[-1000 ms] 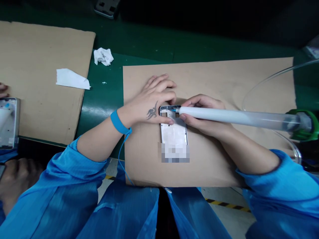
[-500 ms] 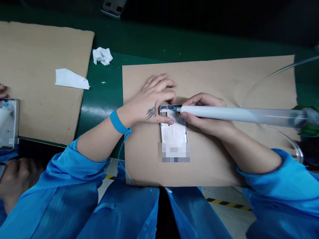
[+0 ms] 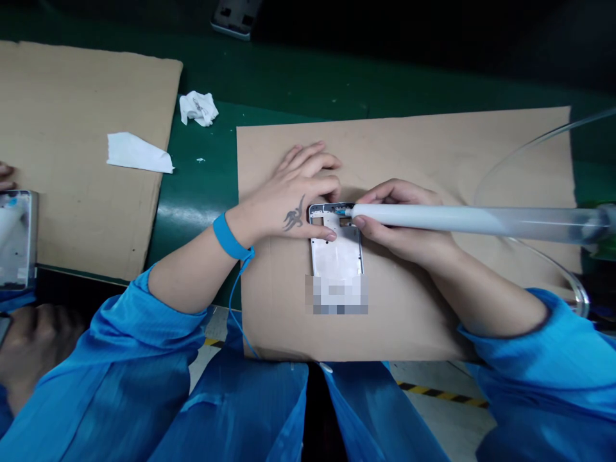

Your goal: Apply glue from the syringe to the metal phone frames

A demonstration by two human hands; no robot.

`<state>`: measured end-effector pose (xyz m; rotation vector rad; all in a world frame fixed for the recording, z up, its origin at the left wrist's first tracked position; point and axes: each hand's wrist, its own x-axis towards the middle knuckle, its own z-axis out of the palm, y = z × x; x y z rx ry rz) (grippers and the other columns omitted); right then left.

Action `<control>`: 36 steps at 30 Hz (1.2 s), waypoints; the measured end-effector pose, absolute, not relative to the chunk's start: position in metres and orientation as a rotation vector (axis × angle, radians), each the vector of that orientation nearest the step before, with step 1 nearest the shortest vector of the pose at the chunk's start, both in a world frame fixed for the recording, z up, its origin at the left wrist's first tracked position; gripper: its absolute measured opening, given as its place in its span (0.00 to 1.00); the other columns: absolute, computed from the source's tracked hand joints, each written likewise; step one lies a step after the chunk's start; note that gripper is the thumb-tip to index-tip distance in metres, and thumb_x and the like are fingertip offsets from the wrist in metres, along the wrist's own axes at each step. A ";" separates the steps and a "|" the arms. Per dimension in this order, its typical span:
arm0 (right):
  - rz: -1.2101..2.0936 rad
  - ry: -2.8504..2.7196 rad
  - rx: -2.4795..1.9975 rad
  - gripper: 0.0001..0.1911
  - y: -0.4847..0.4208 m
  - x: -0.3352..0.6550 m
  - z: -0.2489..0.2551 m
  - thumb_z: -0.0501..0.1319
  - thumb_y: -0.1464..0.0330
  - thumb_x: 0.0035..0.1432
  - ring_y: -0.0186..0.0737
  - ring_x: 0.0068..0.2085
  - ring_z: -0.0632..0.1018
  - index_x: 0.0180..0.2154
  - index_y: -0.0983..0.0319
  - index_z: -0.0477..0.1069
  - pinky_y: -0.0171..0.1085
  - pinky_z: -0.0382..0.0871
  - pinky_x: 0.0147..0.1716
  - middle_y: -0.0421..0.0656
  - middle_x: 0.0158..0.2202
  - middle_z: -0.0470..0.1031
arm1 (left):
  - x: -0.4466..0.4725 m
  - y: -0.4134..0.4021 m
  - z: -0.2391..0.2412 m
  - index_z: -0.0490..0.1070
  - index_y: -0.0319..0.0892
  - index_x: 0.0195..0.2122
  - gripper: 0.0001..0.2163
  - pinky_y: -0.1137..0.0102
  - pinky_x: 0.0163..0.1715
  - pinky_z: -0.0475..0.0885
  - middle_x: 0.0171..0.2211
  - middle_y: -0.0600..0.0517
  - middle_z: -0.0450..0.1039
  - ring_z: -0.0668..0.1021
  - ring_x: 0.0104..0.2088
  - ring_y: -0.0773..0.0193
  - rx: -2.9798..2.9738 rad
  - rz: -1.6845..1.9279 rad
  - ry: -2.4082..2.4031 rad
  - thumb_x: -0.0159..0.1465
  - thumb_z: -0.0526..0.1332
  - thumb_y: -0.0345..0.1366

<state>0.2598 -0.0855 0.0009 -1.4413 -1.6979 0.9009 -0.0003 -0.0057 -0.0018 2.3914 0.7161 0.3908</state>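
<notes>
A silvery phone frame [image 3: 337, 256] lies flat on a cardboard sheet [image 3: 289, 333], its lower end blurred out by pixelation. My left hand [image 3: 303, 192] grips its upper left part, thumb across the inner face and index finger bent at the top edge; the other fingers stretch over the cardboard. In my right hand [image 3: 399, 218] is a long dispensing syringe [image 3: 433, 218] filled with white material, pinched near its front end and lying almost level. Its blue tip [image 3: 342, 212] is at the top section of the frame. Whether the tip touches it, I cannot tell.
Crumpled white paper [image 3: 199, 109] and a white paper strip [image 3: 139, 153] lie to the left. Another person's hand [image 3: 38, 346] and a second phone frame [image 3: 17, 240] are at the far left. A clear tube [image 3: 534, 138] curves at right. Another frame [image 3: 237, 18] sits at the top.
The syringe and its tip have shifted slightly to the right along the frame's top. The frame at the far top edge has moved right. My left hand stays nearly still.
</notes>
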 end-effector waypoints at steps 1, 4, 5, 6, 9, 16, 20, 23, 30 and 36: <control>0.898 -1.695 -1.438 0.14 -0.086 0.259 0.001 0.80 0.55 0.55 0.41 0.28 0.82 0.36 0.55 0.82 0.39 0.75 0.26 0.43 0.32 0.86 | -0.001 -0.005 -0.003 0.80 0.50 0.48 0.30 0.29 0.83 0.46 0.72 0.41 0.71 0.58 0.83 0.29 2.395 0.400 0.711 0.61 0.76 0.69; 0.889 -1.683 -1.441 0.13 -0.086 0.258 0.002 0.79 0.56 0.55 0.41 0.28 0.82 0.35 0.55 0.81 0.38 0.75 0.26 0.42 0.31 0.86 | -0.001 -0.004 -0.007 0.80 0.49 0.49 0.31 0.28 0.82 0.47 0.72 0.40 0.71 0.59 0.82 0.27 2.403 0.429 0.684 0.62 0.74 0.71; 0.885 -1.681 -1.447 0.13 -0.086 0.258 0.003 0.79 0.57 0.55 0.41 0.28 0.82 0.35 0.55 0.81 0.38 0.76 0.26 0.42 0.31 0.87 | -0.002 -0.004 -0.009 0.80 0.49 0.49 0.31 0.28 0.82 0.47 0.72 0.40 0.71 0.59 0.82 0.27 2.405 0.438 0.678 0.62 0.73 0.72; 0.883 -1.682 -1.452 0.13 -0.086 0.257 0.003 0.79 0.57 0.55 0.41 0.28 0.83 0.35 0.55 0.80 0.38 0.76 0.26 0.42 0.31 0.87 | -0.002 -0.003 -0.010 0.80 0.49 0.49 0.31 0.28 0.82 0.47 0.72 0.40 0.71 0.59 0.82 0.27 2.407 0.447 0.673 0.62 0.73 0.72; 0.882 -1.690 -1.468 0.13 -0.086 0.257 0.004 0.79 0.57 0.54 0.41 0.27 0.82 0.34 0.54 0.80 0.38 0.76 0.26 0.42 0.31 0.86 | -0.002 -0.003 -0.011 0.80 0.49 0.49 0.32 0.27 0.82 0.47 0.72 0.40 0.71 0.59 0.82 0.27 2.416 0.458 0.665 0.63 0.72 0.72; 0.881 -1.664 -1.483 0.13 -0.086 0.256 0.004 0.78 0.56 0.54 0.41 0.27 0.82 0.34 0.54 0.80 0.38 0.76 0.25 0.42 0.31 0.87 | -0.002 -0.004 -0.010 0.81 0.49 0.49 0.31 0.25 0.81 0.46 0.71 0.40 0.71 0.59 0.82 0.25 2.394 0.451 0.678 0.61 0.75 0.71; 0.868 -1.670 -1.492 0.15 -0.085 0.256 0.004 0.79 0.54 0.54 0.41 0.27 0.82 0.34 0.55 0.81 0.38 0.75 0.24 0.43 0.31 0.87 | -0.002 -0.004 -0.009 0.81 0.49 0.49 0.31 0.26 0.82 0.46 0.72 0.41 0.71 0.59 0.82 0.26 2.396 0.443 0.678 0.62 0.74 0.71; 0.861 -1.665 -1.493 0.16 -0.085 0.256 0.003 0.79 0.53 0.54 0.41 0.28 0.82 0.34 0.55 0.80 0.38 0.75 0.25 0.43 0.32 0.87 | -0.002 -0.004 -0.008 0.81 0.49 0.49 0.31 0.27 0.82 0.46 0.72 0.40 0.71 0.59 0.82 0.27 2.409 0.439 0.674 0.62 0.73 0.72; 0.856 -1.647 -1.496 0.14 -0.086 0.255 0.001 0.79 0.56 0.55 0.42 0.29 0.83 0.35 0.55 0.81 0.39 0.77 0.27 0.43 0.33 0.86 | -0.002 -0.004 -0.008 0.81 0.48 0.50 0.33 0.28 0.82 0.47 0.71 0.39 0.71 0.59 0.82 0.27 2.398 0.450 0.666 0.63 0.71 0.74; 0.877 -1.652 -1.514 0.13 -0.085 0.256 0.003 0.79 0.58 0.54 0.43 0.30 0.84 0.35 0.55 0.81 0.39 0.78 0.29 0.43 0.34 0.87 | -0.002 -0.003 -0.009 0.80 0.49 0.50 0.33 0.28 0.82 0.47 0.72 0.40 0.71 0.59 0.82 0.28 2.405 0.427 0.672 0.62 0.71 0.74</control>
